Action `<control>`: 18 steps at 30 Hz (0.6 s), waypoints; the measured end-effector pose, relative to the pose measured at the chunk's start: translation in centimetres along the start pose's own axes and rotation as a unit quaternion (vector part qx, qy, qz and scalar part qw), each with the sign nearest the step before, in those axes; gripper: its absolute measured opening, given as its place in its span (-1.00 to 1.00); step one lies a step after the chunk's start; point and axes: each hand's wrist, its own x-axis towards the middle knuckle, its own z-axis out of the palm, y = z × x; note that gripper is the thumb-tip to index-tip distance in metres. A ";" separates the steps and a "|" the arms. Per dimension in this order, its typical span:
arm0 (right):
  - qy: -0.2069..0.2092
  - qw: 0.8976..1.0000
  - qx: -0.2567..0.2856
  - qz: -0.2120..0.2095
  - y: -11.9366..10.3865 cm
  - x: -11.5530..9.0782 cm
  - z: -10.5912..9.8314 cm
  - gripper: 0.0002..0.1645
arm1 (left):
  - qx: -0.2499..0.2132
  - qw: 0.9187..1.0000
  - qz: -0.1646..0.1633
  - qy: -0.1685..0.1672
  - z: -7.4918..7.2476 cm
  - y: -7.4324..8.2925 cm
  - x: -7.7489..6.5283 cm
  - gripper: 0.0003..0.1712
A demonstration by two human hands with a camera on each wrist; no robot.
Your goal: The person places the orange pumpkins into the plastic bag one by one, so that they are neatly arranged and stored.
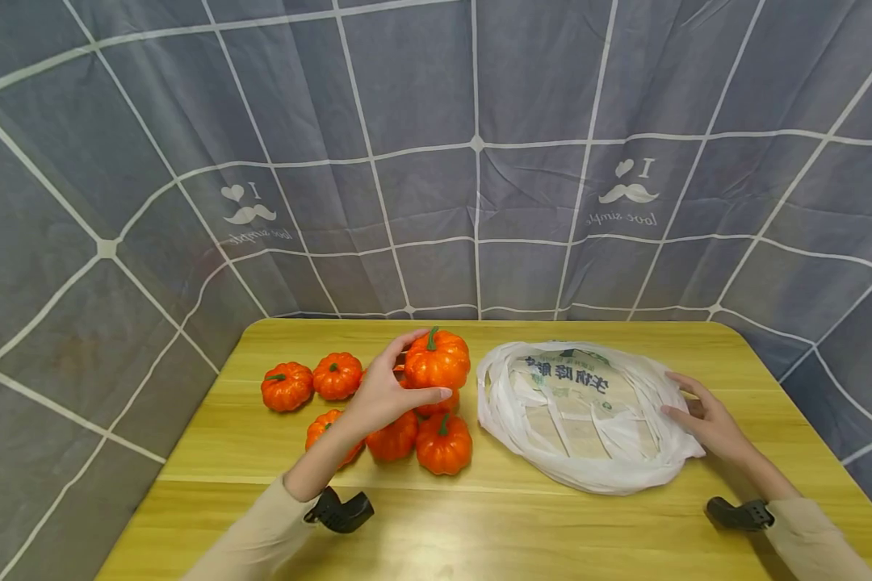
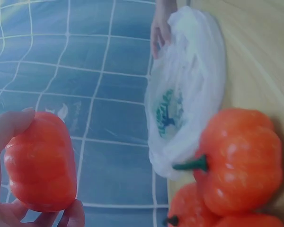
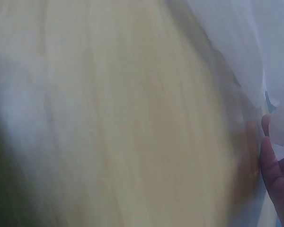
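- Head view: the left hand [image 1: 387,395] reaches forward over the table [image 1: 538,532], fingers and thumb curved round the sides of a glossy orange pumpkin [image 1: 439,359]; its green stem points up; the left wrist view shows this pumpkin held apart from the others, against the curtain behind.
- The right hand [image 1: 712,424] comes in from the right, at the far-right edge of a white plastic bag [image 1: 589,478]; its thumb and fingers grip the thin film there; in the right wrist view only part of this hand shows, at the edge, and much of that picture is blurred.
- The bag lies on the table, to the right of the held pumpkin, its crumpled rim spread in a wide ring; inside the ring, printed dark characters [image 1: 570,377] and creased, see-through film show.
- Six more pumpkins are visible on the table, left of the bag; two stand at the left rear, the rest cluster near and beneath the left arm; one is largely hidden by the held pumpkin and the left hand.
- A grey curtain [image 1: 421,202] with white grid lines hangs behind the table and along its sides; a black wrist device [image 1: 341,512] sits at the left cuff, another at the right.
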 end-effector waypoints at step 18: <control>-0.014 1.000 0.024 0.007 -0.5 -0.1 -0.1 -0.27 | -0.062 0.998 0.002 -0.016 6.2 1.7 3.7 -0.05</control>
